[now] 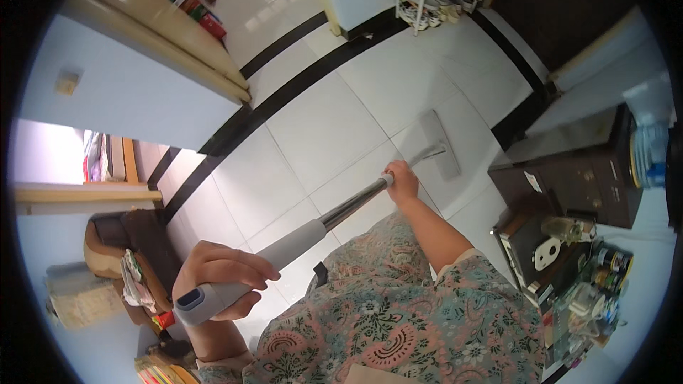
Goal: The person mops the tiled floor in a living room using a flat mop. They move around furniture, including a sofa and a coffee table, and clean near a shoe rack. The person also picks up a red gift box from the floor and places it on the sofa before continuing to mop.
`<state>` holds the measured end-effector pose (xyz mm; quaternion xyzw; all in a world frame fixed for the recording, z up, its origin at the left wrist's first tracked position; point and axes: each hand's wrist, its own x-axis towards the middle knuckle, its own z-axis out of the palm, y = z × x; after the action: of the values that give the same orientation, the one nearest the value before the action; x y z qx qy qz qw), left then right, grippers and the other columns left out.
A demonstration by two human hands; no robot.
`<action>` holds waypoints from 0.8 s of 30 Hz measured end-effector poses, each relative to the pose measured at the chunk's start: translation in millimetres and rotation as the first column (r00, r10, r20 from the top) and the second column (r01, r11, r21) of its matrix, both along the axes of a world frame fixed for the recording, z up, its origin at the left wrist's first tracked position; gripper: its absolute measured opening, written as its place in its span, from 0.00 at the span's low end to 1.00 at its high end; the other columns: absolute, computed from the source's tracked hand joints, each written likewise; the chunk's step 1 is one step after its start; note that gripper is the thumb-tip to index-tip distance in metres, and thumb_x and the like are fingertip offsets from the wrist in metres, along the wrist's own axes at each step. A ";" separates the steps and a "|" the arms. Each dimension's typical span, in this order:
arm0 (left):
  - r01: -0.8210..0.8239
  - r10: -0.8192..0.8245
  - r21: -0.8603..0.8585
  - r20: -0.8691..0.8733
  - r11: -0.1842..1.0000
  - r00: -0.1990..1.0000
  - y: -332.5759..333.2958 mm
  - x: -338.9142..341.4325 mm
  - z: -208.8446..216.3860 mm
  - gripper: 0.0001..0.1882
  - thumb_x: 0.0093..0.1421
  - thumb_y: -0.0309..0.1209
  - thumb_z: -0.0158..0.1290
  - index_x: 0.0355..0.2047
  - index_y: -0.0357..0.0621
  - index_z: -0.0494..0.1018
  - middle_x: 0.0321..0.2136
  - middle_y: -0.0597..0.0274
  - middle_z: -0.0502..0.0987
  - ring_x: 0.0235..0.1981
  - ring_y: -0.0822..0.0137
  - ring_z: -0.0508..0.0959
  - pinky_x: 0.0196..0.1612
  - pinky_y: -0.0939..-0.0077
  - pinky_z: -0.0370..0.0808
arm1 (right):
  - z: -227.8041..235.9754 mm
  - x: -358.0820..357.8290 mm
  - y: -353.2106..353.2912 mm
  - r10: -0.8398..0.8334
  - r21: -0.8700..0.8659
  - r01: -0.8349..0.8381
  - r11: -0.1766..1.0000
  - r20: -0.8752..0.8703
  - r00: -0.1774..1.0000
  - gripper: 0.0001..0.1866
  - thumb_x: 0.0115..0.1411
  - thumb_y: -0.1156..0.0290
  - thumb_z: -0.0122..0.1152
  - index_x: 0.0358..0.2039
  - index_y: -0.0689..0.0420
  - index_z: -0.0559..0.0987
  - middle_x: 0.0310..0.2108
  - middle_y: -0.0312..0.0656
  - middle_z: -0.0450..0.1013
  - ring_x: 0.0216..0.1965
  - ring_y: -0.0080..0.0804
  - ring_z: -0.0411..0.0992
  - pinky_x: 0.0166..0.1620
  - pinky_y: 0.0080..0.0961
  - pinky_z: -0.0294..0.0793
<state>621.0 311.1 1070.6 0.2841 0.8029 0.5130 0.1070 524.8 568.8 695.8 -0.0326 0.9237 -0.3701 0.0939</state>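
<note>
Head view, looking steeply down at floor (320,128).

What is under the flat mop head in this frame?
The flat mop head lies on the white tiled floor, across a tile joint. The floor beneath the pad is covered, so its state there cannot be seen. The left hand and right hand grip the mop handle.

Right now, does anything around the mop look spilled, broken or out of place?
Nothing stands out. The left hand grips the mop handle near its end, the right hand holds the shaft lower down, and the mop head lies flat on the floor. The tiles show glare but no spill that I can make out.
</note>
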 end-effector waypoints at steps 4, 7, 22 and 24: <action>-0.129 0.110 -0.110 -0.170 0.986 0.979 -42.2 7.2 14.6 0.10 0.41 0.28 0.57 0.22 0.37 0.68 0.21 0.49 0.76 0.17 0.63 0.78 0.16 0.81 0.74 | -15.5 -23.0 -75.7 0.146 -0.021 -0.151 0.988 -0.159 0.976 0.02 0.46 0.74 0.54 0.22 0.52 0.72 0.28 0.35 0.69 0.37 0.38 0.67 0.38 0.34 0.69; -0.605 0.455 -0.299 -0.441 0.738 0.773 -68.1 68.6 42.6 0.10 0.44 0.40 0.55 0.14 0.53 0.68 0.17 0.69 0.77 0.11 0.78 0.66 0.24 0.81 0.62 | 13.4 -4.4 -152.3 0.397 -0.083 -0.411 0.908 -0.147 0.906 0.02 0.47 0.73 0.52 0.23 0.52 0.72 0.29 0.38 0.69 0.37 0.39 0.67 0.38 0.35 0.69; -0.977 0.969 0.062 0.130 0.205 0.211 -59.1 12.0 -70.1 0.25 0.45 0.38 0.60 0.41 0.36 0.68 0.33 0.60 0.73 0.26 0.75 0.72 0.28 0.82 0.68 | 82.7 -36.5 -245.8 0.903 -0.296 -0.854 0.428 0.128 0.409 0.17 0.45 0.62 0.63 0.37 0.49 0.73 0.37 0.36 0.70 0.43 0.36 0.67 0.44 0.33 0.67; -0.939 0.948 0.137 -0.001 0.315 0.318 -63.1 -2.2 -48.1 0.18 0.46 0.37 0.59 0.33 0.36 0.72 0.28 0.59 0.74 0.21 0.75 0.72 0.24 0.84 0.67 | 40.8 -38.0 -230.4 0.768 -0.375 -0.715 0.590 -0.012 0.640 0.20 0.43 0.65 0.64 0.39 0.49 0.72 0.40 0.36 0.69 0.48 0.36 0.63 0.47 0.32 0.66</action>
<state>618.8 248.0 1022.5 -0.2108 0.7919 0.5106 -0.2603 486.8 338.4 736.6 -0.4029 0.7348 -0.4543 0.3021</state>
